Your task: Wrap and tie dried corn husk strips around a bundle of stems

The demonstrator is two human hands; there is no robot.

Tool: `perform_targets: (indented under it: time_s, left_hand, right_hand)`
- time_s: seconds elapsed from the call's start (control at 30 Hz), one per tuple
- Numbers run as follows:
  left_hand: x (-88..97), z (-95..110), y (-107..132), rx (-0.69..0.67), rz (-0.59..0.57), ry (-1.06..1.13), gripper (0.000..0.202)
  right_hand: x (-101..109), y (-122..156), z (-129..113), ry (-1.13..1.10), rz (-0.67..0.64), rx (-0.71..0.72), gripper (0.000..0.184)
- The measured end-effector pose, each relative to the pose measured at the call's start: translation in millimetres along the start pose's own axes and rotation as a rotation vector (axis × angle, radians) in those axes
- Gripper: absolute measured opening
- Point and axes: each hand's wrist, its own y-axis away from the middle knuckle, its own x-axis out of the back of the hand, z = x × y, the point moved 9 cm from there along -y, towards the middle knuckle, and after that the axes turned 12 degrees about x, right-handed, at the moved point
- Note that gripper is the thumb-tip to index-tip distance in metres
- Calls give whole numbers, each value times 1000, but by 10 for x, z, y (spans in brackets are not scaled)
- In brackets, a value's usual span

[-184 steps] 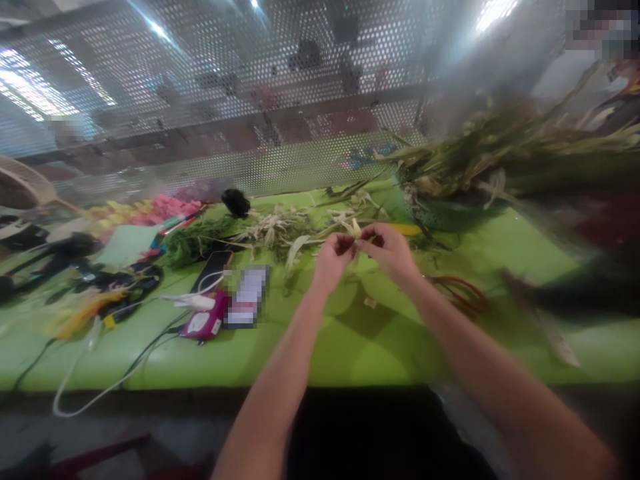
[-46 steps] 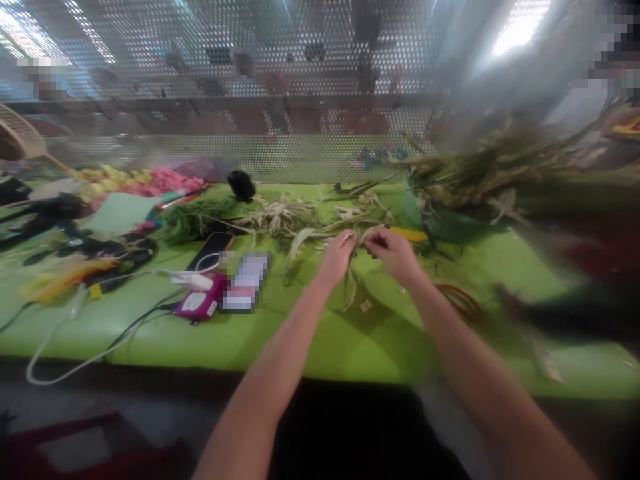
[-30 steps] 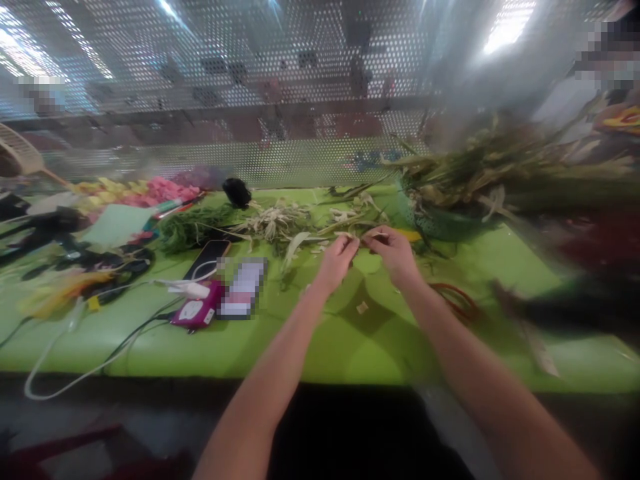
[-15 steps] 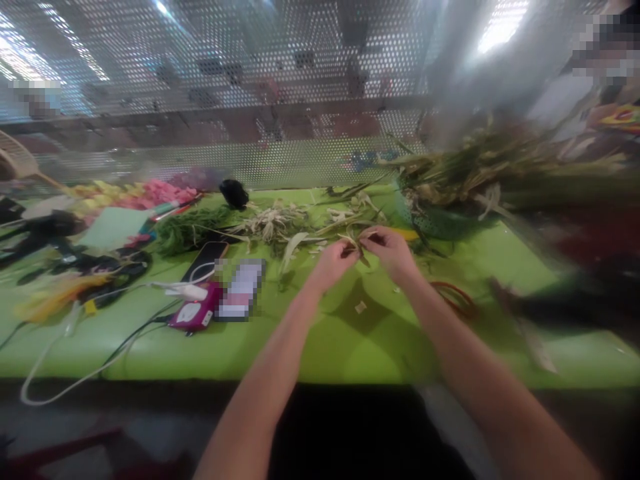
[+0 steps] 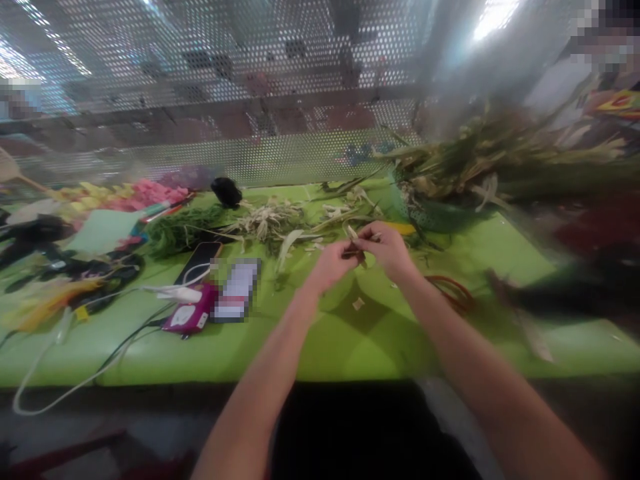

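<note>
Above the green tabletop [image 5: 300, 333], my left hand [image 5: 334, 263] and my right hand [image 5: 387, 245] meet with fingertips pinched together. Between them is a pale dried leaf strip [image 5: 352, 233], its ends poking out above and below the fingers. The fingers hide most of it. Just beyond my hands lies a loose pile of pale dried strips [image 5: 270, 219], with a broader curled leaf [image 5: 289, 247] to its right. A small pale scrap [image 5: 358, 304] rests on the table below my hands.
A green basket [image 5: 445, 215] heaped with long dry leaves [image 5: 480, 157] stands behind on the right. To the left are green feathery strands [image 5: 175, 230], a black phone [image 5: 200, 260], a lit phone [image 5: 237, 290] and a purple box [image 5: 193, 312] with cables. Orange loops [image 5: 453, 293] lie near my right forearm.
My hands have come closer together, the right fingers now overlapping the left fingertips at the leaf strip. The strip's tip points more upward. The view has shifted slightly.
</note>
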Motion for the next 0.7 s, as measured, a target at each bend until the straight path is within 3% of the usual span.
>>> perform_targets:
  time_s: [0.17,0.33,0.57,0.7]
  left_hand:
    - [-28,18,8,10,-21,109,24]
    - [176,-16,8,33,174,167,29]
    - [314,70,37,-53,268,36,21]
    - [332,23,13,-14,261,100,20]
  right_hand:
    - [3,13,6,-82,29,-73,33]
    - [-6,1,-31,-250,73,-99,33]
    - [24,1,-20,-134,100,-68,25]
    - [36,4,-42,-39,75,-27,22]
